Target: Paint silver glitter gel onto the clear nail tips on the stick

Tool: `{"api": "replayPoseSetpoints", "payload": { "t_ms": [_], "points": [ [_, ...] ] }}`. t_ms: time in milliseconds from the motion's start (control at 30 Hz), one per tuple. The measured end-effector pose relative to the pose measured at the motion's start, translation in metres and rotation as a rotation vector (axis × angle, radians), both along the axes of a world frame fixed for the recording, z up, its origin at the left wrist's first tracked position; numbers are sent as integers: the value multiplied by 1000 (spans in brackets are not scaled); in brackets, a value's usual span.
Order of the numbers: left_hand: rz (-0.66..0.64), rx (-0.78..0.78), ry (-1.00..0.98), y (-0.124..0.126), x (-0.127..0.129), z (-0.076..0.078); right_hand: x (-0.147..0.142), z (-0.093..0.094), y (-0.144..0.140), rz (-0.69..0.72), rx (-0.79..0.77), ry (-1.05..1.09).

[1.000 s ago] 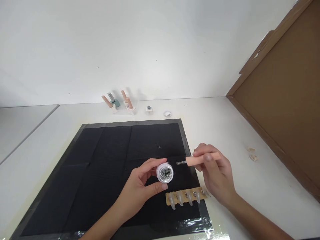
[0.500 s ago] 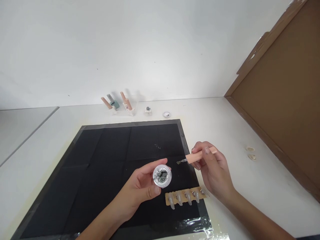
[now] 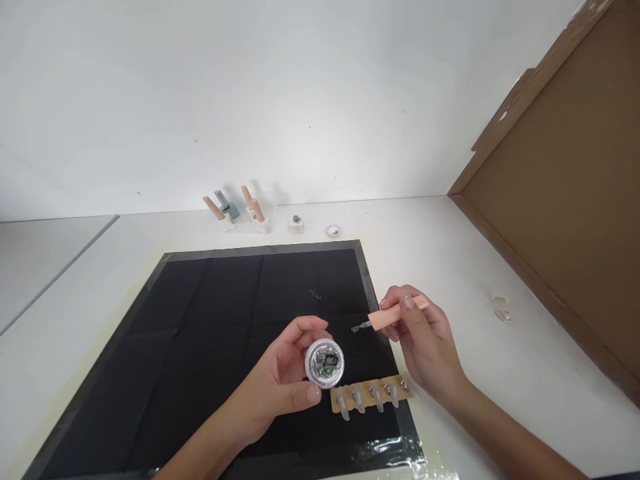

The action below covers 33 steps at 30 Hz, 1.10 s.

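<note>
A white worktop (image 3: 500, 373) fills the view, with a big brown cardboard panel (image 3: 565, 220) leaning along its right side. Taped to the worktop is a large black mat (image 3: 215, 313), its near edge under shiny clear tape.

Over the near right part of the mat, the left hand (image 3: 277, 387) grips a small round jar (image 3: 325, 363), open side up, thumb below its rim and fingers curled round the far side; silvery grey flakes show inside. Compared with a second ago the jar sits lower and a little more to the left, nearer the person and tipped more squarely toward the camera, so its contents are easier to see.

The right hand (image 3: 425, 343) is clenched round the peach handle of a small brush (image 3: 390, 315), pinched between thumb and fingertips, its dark tip pointing left toward the jar but apart from it. The handle has slid leftward and tilted tip-down since a second ago, so the tip has come closer to the jar's mouth without touching it.

Just beside the jar, on the mat's near right corner, lies a tan strip carrying clear nail tips (image 3: 373, 395).

At the far edge stand several nail polish bottles (image 3: 240, 210), a tiny pot (image 3: 297, 222) and a small white dish (image 3: 333, 231). Two pale rings (image 3: 501, 307) lie near the cardboard.
</note>
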<state>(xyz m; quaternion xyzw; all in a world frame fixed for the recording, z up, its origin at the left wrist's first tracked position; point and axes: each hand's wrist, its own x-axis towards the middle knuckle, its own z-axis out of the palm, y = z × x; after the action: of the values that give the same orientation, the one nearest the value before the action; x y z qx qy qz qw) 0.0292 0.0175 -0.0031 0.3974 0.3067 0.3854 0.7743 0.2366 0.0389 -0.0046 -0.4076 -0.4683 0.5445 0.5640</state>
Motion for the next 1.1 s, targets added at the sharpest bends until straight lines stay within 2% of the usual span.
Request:
{"api": "replayPoseSetpoints", "payload": {
  "t_ms": [133,233,533,733,933,1100],
  "points": [
    [32,28,18,2,2,0,0,1,0,-5,-18,9],
    [38,66,104,3,0,-3,0,2,-1,-1,-43,12],
    [96,154,541,10,-4,-12,1,0,-1,-22,-50,15],
    [144,309,879,14,-4,-20,1,1,-1,-21,-51,17],
    [120,260,843,16,-4,-26,-1,4,-1,-31,-59,16],
    [209,268,905,19,-5,-30,-1,3,1,-20,-61,19]
  ]
}}
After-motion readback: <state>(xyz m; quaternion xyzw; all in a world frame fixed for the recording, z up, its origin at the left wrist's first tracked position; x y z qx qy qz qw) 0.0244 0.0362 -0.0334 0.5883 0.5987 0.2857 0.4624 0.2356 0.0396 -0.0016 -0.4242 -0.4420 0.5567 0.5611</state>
